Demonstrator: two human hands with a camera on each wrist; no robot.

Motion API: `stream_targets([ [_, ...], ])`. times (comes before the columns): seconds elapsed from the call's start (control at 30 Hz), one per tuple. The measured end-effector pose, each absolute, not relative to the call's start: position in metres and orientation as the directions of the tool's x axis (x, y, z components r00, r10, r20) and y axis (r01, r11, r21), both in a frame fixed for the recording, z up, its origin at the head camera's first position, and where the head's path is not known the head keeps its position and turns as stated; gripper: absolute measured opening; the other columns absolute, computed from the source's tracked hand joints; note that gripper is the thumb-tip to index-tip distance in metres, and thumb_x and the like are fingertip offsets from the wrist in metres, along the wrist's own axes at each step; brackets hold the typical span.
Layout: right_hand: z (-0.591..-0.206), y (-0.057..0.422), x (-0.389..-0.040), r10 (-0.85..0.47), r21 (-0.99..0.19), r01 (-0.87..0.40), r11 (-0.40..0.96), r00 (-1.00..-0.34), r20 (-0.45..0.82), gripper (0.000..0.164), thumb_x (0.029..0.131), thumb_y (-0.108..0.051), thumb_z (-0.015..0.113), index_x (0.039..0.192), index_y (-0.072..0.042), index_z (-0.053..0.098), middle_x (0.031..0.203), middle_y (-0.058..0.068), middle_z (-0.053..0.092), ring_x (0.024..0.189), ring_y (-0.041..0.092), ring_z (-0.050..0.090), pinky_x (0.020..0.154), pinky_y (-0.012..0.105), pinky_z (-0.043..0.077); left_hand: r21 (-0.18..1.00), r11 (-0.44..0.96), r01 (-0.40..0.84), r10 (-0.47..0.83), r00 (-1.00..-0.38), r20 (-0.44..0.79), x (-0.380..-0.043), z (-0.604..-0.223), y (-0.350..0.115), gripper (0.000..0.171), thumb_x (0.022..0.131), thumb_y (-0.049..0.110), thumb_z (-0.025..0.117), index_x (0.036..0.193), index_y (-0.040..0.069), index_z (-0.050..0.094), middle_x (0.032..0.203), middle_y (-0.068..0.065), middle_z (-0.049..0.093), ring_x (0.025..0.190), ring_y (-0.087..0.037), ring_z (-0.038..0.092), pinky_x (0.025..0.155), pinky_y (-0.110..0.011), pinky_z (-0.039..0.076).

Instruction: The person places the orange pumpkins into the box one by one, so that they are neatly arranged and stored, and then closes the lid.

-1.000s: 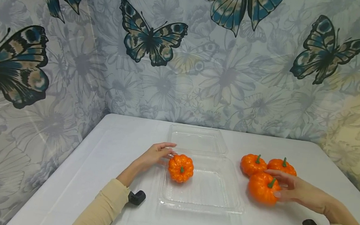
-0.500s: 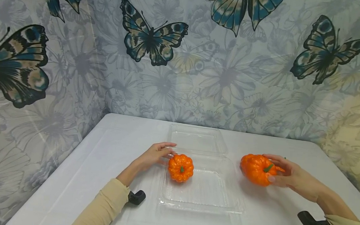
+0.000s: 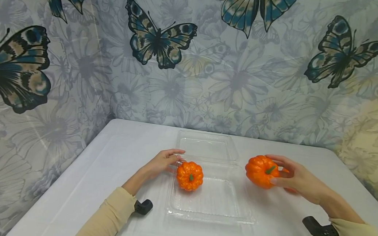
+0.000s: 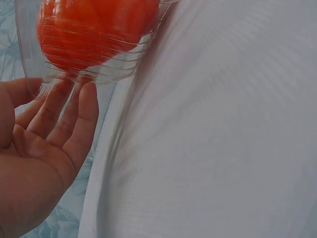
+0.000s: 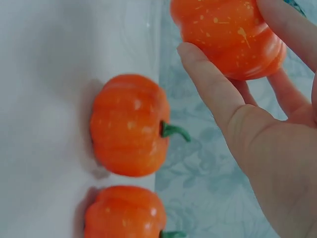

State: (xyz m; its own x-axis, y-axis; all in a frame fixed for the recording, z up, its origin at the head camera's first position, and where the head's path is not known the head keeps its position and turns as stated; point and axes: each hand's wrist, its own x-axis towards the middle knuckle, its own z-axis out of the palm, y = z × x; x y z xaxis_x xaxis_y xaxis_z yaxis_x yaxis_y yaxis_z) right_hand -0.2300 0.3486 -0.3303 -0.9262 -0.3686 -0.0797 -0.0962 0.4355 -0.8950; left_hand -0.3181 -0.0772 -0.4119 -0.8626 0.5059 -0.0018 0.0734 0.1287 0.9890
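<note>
A small orange pumpkin [image 3: 259,171] with a green stem is in my right hand [image 3: 303,182], held between thumb and fingers. The right wrist view shows this pumpkin [image 5: 230,34] raised off the table. Below it stand two similar pumpkins, one [image 5: 130,125] nearer and one [image 5: 124,213] cut off by the frame; the head view mostly hides them. My left hand [image 3: 161,163] pinches the left edge of a clear plastic clamshell container [image 3: 219,198]. Inside the container, at its left rear, sits another pumpkin [image 3: 189,176]. Through the ribbed wall, that pumpkin [image 4: 94,29] shows above my left fingers [image 4: 86,106].
The container's lid [image 3: 206,145] lies folded back flat behind the base. A white cloth covers the table [image 3: 114,145]. Behind rises a backdrop [image 3: 237,81] with butterflies and flowers. A black wrist device [image 3: 321,229] sits at the right cuff, another [image 3: 144,207] at the left.
My right hand has lifted the pumpkin from the table and moved it leftward and away, across the two standing pumpkins. The left hand, the container and the pumpkin inside have stayed in place.
</note>
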Motion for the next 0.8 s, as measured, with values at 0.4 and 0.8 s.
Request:
stream_targets([
  [0.4, -0.333, 0.323, -0.237, -0.422, -0.892, -0.210, 0.401, -0.906, 0.023, 0.063, 0.087, -0.008, 0.068, 0.143, -0.010, 0.039, 0.137, 0.006, 0.046, 0.114, 0.013, 0.054, 0.086, 0.028, 0.049, 0.988, 0.139, 0.067, 0.495, -0.869, -0.011, -0.318, -0.411, -0.076, 0.040, 0.102, 0.017, 0.044, 0.139, 0.000, 0.045, 0.120, -0.017, 0.061, 0.107, -0.030, 0.059, 0.083, -0.040, 0.053],
  [0.8, -0.336, 0.293, -0.235, -0.423, -0.876, -0.189, 0.444, -0.906, -0.019, 0.068, 0.084, -0.016, 0.074, 0.143, -0.014, 0.041, 0.144, 0.016, 0.038, 0.126, 0.043, 0.039, 0.086, 0.039, 0.049, 0.988, 0.137, 0.071, 0.501, -0.866, -0.007, -0.318, -0.413, -0.076, 0.041, 0.102, 0.018, 0.045, 0.139, 0.000, 0.045, 0.120, -0.018, 0.061, 0.107, -0.030, 0.059, 0.083, -0.041, 0.052],
])
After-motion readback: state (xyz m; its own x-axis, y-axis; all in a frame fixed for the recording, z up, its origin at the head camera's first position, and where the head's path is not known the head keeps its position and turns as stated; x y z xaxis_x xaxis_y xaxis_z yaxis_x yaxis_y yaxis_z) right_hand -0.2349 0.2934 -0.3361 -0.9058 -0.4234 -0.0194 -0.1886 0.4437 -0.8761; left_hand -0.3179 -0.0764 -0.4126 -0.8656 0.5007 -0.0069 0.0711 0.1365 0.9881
